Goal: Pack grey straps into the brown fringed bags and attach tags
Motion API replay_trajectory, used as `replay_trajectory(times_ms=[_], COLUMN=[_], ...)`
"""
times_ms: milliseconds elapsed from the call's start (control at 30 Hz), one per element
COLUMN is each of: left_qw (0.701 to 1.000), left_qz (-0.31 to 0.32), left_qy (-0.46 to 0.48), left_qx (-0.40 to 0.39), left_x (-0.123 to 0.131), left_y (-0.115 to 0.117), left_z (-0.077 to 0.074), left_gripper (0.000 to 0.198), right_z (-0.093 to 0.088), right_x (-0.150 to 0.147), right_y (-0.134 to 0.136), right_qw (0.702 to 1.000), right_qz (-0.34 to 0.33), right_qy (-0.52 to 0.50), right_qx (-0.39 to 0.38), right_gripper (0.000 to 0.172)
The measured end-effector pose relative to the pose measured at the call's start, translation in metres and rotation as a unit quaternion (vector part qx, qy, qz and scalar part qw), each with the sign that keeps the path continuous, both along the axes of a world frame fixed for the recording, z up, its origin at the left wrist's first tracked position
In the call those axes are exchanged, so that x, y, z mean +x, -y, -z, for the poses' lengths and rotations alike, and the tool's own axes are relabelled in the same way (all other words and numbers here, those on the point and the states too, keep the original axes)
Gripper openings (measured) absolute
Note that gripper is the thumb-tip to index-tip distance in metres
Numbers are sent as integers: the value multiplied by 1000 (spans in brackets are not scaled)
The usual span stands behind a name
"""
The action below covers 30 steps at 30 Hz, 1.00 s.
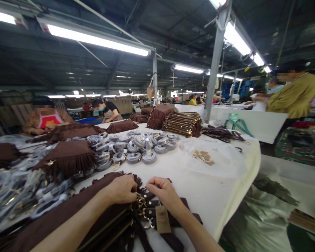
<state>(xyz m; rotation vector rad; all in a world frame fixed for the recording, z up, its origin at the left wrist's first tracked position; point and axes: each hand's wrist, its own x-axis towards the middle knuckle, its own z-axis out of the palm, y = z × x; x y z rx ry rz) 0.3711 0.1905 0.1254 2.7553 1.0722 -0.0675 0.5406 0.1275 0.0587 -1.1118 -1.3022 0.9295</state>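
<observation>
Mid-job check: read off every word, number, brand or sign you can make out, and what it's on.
No text is legible.
Brown hang tag beside the right hand: dark print, too small and blurred to read.
Red apron on the person at the picture's left: yellow marking, too blurred to read.

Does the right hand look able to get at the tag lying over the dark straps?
Probably yes: the right hand is close by, the tag lies uncovered over the dark straps, and the left hand is clear of it.

Tube lights (pixel 97 40) below dark ceiling (pixel 178 21)
</observation>
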Motion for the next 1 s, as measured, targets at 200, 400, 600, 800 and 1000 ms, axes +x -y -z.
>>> replay_trajectory(times_ms=[200, 400, 600, 800, 1000], left_qw=[991, 943, 816, 794, 785], left_qz=[-75, -154, -189, -165, -172], left_qy=[90, 217, 396, 421, 432], left_qx=[-61, -199, -376, -406, -410], left_x=[3, -25, -31, -33, -34], left_y=[-13, -10, -3, -6, -6], left_z=[10, 17, 20, 22, 26], left_gripper=[9, 22, 31, 35, 33], right_z=[0, 2, 7, 8, 5], right_x=[-6, -21, -34, -37, -41], right_y=[2, 1, -1, -8, -13], right_qw=[998, 999, 998, 999, 998], right_qz=[-38, 6, 24, 31, 13], right_qy=[-53, -47, 52, 38, 65], right_qx=[-7, 18, 6, -16, -24], right_gripper=[22, 21, 19, 21, 21])
